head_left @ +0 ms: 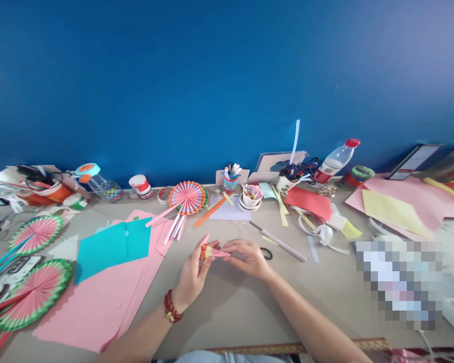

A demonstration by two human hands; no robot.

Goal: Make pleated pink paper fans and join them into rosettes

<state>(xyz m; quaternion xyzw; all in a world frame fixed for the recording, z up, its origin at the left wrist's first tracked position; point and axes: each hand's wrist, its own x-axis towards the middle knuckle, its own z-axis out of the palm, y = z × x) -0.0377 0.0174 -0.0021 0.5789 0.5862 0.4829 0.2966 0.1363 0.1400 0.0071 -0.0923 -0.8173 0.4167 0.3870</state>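
Note:
My left hand [194,269], with a red bead bracelet at the wrist, pinches the orange-and-yellow end of a folded pleated paper strip [214,252]. My right hand [248,257] grips the pink end of the same strip from the other side. Both hands hover just above the beige tabletop [227,307] at the centre. A black ring, perhaps a scissor handle [266,253], lies just right of my right hand.
Pink and teal paper sheets [113,272] lie at the left, with round pleated fans [36,292] beyond them. Another fan [187,197], cups, jars and a bottle [335,161] line the blue wall. Red, yellow and pink sheets [393,206] sit at the right.

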